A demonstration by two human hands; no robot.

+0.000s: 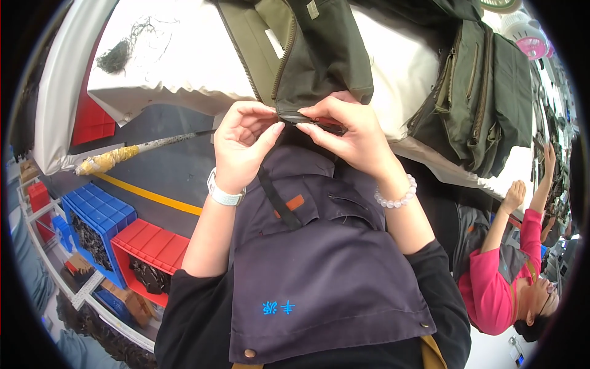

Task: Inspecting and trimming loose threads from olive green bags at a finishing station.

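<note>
In the head view, the left hand (241,142) and right hand (347,132) each pinch the hem of an olive-green zippered garment (307,55) hanging off the white-covered table (178,61), fingertips pressed together on the zipper end (301,118). The cloth looks soft, light and limp, best gripped at the stiffer zipper tape. Below left, a blue bin (98,215) and a red bin (150,246) hold dark, tangled pieces.

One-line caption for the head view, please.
Left hand and right hand pinch the zipper edge of an olive-green garment at a white-covered table; plastic bins on the left.
</note>
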